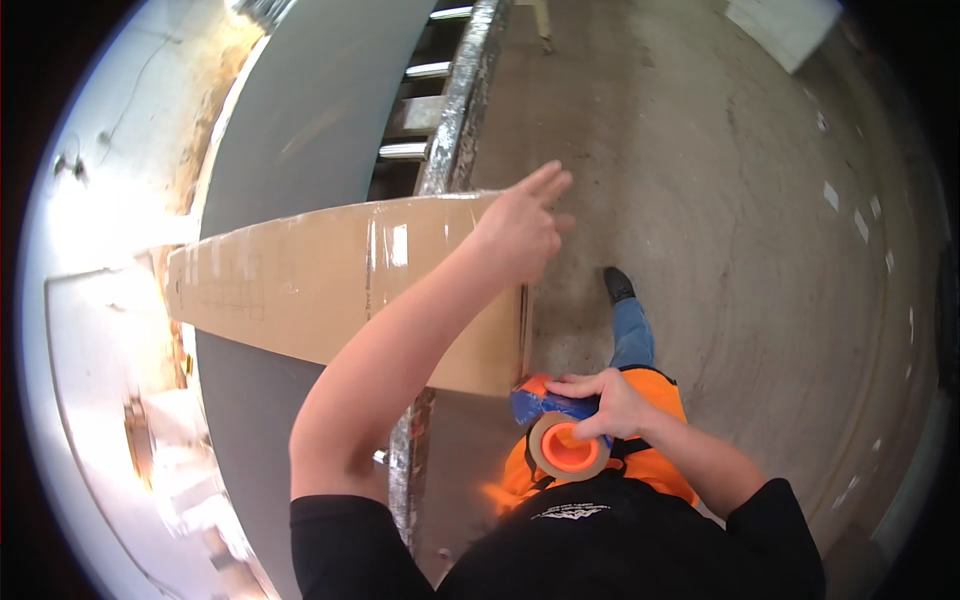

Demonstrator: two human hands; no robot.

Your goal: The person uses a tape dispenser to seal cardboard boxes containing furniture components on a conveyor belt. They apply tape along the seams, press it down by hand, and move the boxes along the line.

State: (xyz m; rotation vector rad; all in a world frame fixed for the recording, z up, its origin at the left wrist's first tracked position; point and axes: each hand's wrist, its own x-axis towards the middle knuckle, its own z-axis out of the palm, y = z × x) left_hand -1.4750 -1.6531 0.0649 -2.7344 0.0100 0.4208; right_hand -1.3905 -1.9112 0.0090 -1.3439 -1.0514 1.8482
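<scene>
A long brown cardboard box [330,285] lies across a grey conveyor belt [300,130] edged by a metal rail [460,100]. Right of the box, bare concrete floor [720,220] spreads out.

One head-worn fisheye looks steeply down, close above the cardboard box [330,290].

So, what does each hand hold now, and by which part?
The right hand grips a tape dispenser at its blue top, above the orange roll. The left hand holds nothing, resting on the cardboard box.
</scene>
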